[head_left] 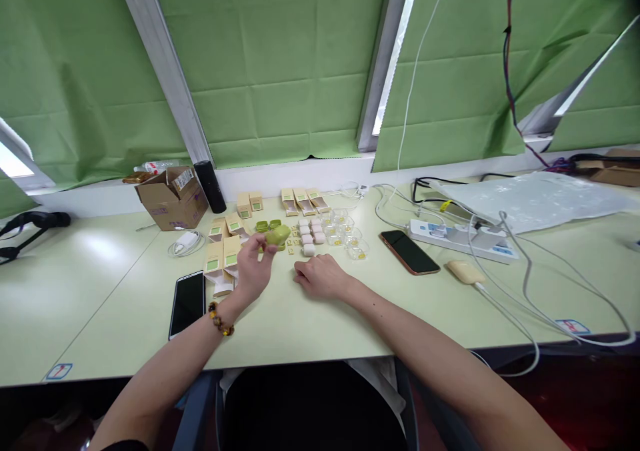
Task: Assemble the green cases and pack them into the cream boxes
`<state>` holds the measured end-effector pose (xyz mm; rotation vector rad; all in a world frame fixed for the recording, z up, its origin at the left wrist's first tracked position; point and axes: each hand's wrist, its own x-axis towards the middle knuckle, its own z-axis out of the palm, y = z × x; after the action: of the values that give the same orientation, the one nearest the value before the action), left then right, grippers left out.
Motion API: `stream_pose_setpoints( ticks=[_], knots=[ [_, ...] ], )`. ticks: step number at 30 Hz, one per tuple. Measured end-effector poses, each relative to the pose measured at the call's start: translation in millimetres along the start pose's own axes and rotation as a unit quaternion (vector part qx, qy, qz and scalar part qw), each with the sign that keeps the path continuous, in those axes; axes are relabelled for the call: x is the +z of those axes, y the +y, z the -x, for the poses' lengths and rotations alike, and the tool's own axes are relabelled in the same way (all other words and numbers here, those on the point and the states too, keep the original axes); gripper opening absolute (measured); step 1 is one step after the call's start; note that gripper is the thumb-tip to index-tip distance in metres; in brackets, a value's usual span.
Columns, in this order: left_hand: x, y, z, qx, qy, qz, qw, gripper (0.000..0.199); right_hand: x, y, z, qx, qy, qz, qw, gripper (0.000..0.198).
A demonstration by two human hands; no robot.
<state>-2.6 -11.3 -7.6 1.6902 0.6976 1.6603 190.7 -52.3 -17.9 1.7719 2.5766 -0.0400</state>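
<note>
My left hand [255,262] is raised over the table, its fingers pinching a small green plastic case [277,235]. Below and behind it sit more green cases [262,225], partly hidden by the hand. My right hand [320,276] rests on the tabletop with its fingers curled in, and nothing shows in it. Just beyond it stand white pieces [308,249] and pink pieces [319,237] in short rows. Tiny yellowish pieces [291,251] lie in a column to their left. Clear plastic cups [357,249] with yellow marks are grouped on the right.
Open small cartons [213,265] lie left of my left hand, with more cartons [303,201] at the back. Phones lie on the left [187,304] and right [410,252]. A power strip [463,241] with trailing cables occupies the right side. A cardboard box [173,201] stands back left.
</note>
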Motion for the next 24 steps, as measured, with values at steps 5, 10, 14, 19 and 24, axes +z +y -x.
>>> stream_pose_setpoints(
  ticks=[5,10,14,19,24],
  knots=[
    [5.0,-0.8,-3.8,-0.254,-0.049,0.276,0.926,0.047,1.9,0.6,-0.5,-0.008,0.009,0.008,1.000,0.029],
    [5.0,-6.9,-5.6,-0.302,-0.019,0.314,0.900,0.046,1.8,0.8,-0.2,-0.010,0.013,0.012,1.000,0.030],
    [4.8,-10.3,-6.9,-0.301,-0.012,0.305,0.903,0.046,3.0,0.8,-0.9,-0.007,0.014,0.002,1.000,0.030],
    [2.2,-16.8,-8.6,-0.303,-0.011,0.322,0.897,0.043,11.6,3.4,-7.4,0.010,0.068,0.001,0.998,0.024],
    [0.8,-18.6,-9.0,-0.294,-0.009,0.345,0.892,0.039,19.5,13.4,-23.3,0.023,0.195,0.030,0.980,0.023]
  ],
)
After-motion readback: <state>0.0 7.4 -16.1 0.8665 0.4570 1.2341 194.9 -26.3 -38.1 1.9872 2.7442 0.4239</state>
